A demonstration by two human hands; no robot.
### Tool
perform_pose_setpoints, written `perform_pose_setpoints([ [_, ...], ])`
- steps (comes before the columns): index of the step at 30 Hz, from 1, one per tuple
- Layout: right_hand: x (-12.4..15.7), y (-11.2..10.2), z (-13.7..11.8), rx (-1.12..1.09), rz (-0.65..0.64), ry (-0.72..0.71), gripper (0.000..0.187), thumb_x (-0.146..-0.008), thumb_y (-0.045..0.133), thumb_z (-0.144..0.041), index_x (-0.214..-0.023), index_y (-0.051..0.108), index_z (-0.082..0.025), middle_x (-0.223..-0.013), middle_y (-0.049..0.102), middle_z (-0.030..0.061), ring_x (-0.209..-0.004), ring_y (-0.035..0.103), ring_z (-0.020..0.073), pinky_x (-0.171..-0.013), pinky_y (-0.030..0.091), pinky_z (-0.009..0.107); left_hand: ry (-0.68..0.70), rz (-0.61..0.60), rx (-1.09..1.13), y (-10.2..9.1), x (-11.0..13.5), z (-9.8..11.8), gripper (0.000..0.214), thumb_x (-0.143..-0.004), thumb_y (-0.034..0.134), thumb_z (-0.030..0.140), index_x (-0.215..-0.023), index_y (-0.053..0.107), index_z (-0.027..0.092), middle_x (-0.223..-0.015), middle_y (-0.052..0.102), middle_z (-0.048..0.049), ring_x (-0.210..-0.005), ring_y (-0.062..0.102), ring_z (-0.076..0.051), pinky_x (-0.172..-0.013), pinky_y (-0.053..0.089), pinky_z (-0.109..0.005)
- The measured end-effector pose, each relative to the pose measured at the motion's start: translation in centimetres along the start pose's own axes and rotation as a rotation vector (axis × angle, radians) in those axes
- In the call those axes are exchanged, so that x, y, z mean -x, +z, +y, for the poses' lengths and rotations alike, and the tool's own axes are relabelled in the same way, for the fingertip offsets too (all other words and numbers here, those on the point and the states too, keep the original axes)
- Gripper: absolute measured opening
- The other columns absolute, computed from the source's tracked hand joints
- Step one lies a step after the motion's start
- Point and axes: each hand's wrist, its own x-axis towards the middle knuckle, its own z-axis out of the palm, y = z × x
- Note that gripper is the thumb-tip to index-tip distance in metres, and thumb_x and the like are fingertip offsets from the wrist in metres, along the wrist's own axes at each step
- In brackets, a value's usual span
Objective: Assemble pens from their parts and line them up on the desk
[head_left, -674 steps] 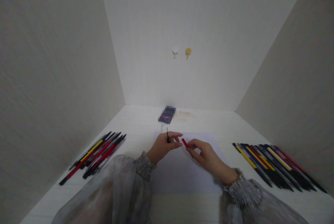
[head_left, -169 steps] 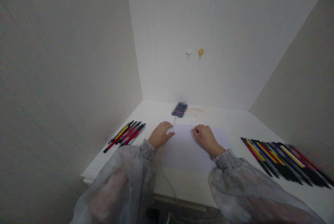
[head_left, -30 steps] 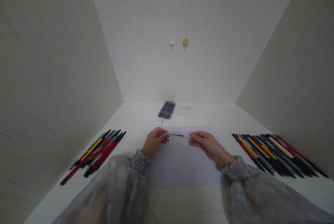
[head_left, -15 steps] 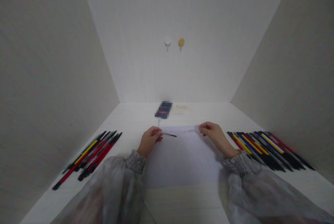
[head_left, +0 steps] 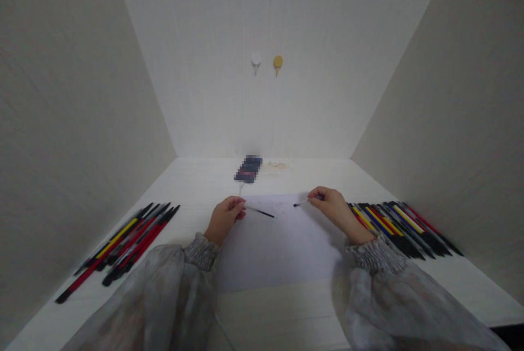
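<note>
My left hand [head_left: 225,215] is closed in a pinch on a thin dark pen refill [head_left: 259,211] that points right over a white sheet of paper [head_left: 270,247]. My right hand [head_left: 329,204] is also closed, pinching a short clear pen piece with a dark tip [head_left: 298,204] that points left. The two pieces are apart, with a gap between their tips above the sheet. Both arms wear sheer grey sleeves with gathered cuffs.
A row of black, red and yellow pens [head_left: 123,239] lies on the left of the white desk [head_left: 192,187]. A longer row of pens [head_left: 393,221] lies on the right. A blurred dark phone [head_left: 248,168] sits at the back. Two wall hooks [head_left: 267,61] hang above.
My hands have pulled apart: one second ago they held a single pen piece between them; now each holds a separate part, the right hand further right.
</note>
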Motion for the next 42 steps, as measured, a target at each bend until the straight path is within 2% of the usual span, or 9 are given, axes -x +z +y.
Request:
perform_pose_setpoints([
  [8,0.4,-1.8,0.4,-0.079,-0.084,0.108,0.007,-0.063,0.048,-0.021,-0.064,0.053,-0.016,-0.05,0.055,-0.0007,-0.048,0.051,0.0111,-0.048,0.036,0.021,-0.014,0.01,0.005,0.0,0.0,0.0,0.025,-0.058,0.061,0.029,-0.076,0.055,0.012,-0.061,0.057,0.0006,-0.052,0.053,-0.008,-0.055,0.044,-0.022],
  [13,0.6,-1.2,0.6,0.208,-0.102,0.18,0.004,-0.063,0.048,-0.017,-0.059,0.05,-0.016,-0.051,0.058,0.0018,-0.051,0.053,0.0118,-0.05,0.034,0.021,-0.016,0.003,-0.007,-0.1,0.1,0.0,0.026,-0.058,0.061,0.029,-0.076,0.055,0.012,-0.062,0.058,0.0,-0.053,0.053,-0.008,-0.055,0.043,-0.022],
  [17,0.9,0.1,0.9,0.434,-0.135,0.064,0.005,-0.064,0.048,-0.014,-0.063,0.052,-0.015,-0.064,0.06,0.0059,-0.056,0.051,0.013,-0.051,0.031,0.023,-0.017,0.0,-0.011,0.0,0.1,0.0,0.026,-0.059,0.061,0.029,-0.077,0.056,0.011,-0.062,0.058,-0.0003,-0.053,0.053,-0.008,-0.055,0.043,-0.022],
  [23,1.2,0.7,1.5,0.526,-0.189,0.005,0.009,-0.068,0.049,-0.019,-0.072,0.055,-0.014,-0.069,0.059,0.0072,-0.059,0.05,0.0148,-0.052,0.03,0.024,-0.015,0.001,-0.028,0.1,0.1,0.1,0.025,-0.059,0.06,0.03,-0.077,0.056,0.012,-0.062,0.058,-0.0003,-0.053,0.053,-0.008,-0.054,0.042,-0.022],
  [26,1.0,0.8,1.2,0.486,-0.114,-0.069,0.013,-0.072,0.048,-0.021,-0.074,0.057,-0.013,-0.072,0.058,0.0075,-0.065,0.051,0.0155,-0.059,0.034,0.025,-0.011,-0.004,-0.033,0.1,0.1,0.0,0.026,-0.06,0.06,0.03,-0.077,0.056,0.012,-0.062,0.058,-0.0003,-0.053,0.053,-0.008,-0.054,0.042,-0.022],
  [28,0.9,1.4,0.7,0.397,-0.075,-0.186,0.018,-0.076,0.044,-0.022,-0.079,0.059,-0.013,-0.077,0.058,0.0073,-0.072,0.051,0.0151,-0.066,0.035,0.024,-0.008,-0.014,-0.032,0.1,0.0,0.0,0.025,-0.06,0.06,0.03,-0.077,0.056,0.012,-0.062,0.058,-0.0003,-0.053,0.053,-0.008,-0.054,0.042,-0.022],
  [31,1.2,2.7,-0.3,0.308,-0.113,-0.346,0.024,-0.081,0.039,-0.026,-0.091,0.059,-0.015,-0.082,0.057,0.0069,-0.079,0.05,0.0145,-0.072,0.036,0.023,-0.01,-0.018,-0.031,0.1,0.1,0.0,0.025,-0.06,0.06,0.029,-0.077,0.056,0.012,-0.062,0.058,-0.0004,-0.053,0.053,-0.008,-0.054,0.042,-0.021],
  [36,1.4,4.3,-1.2,0.391,-0.159,-0.4,0.028,-0.082,0.04,-0.032,-0.095,0.06,-0.016,-0.08,0.055,0.0083,-0.08,0.049,0.0163,-0.072,0.036,0.026,-0.007,-0.015,-0.035,0.1,0.1,0.0,0.025,-0.06,0.06,0.03,-0.077,0.056,0.012,-0.062,0.058,-0.0005,-0.052,0.052,-0.008,-0.053,0.041,-0.021],
  [42,1.6,3.9,-0.7,0.342,-0.227,-0.419,0.026,-0.082,0.039,-0.026,-0.086,0.064,-0.016,-0.077,0.054,0.007,-0.078,0.049,0.0147,-0.073,0.037,0.025,-0.007,-0.02,-0.049,0.1,0.0,0.0,0.024,-0.06,0.06,0.03,-0.076,0.056,0.013,-0.063,0.058,-0.0003,-0.052,0.053,-0.008,-0.053,0.041,-0.021],
])
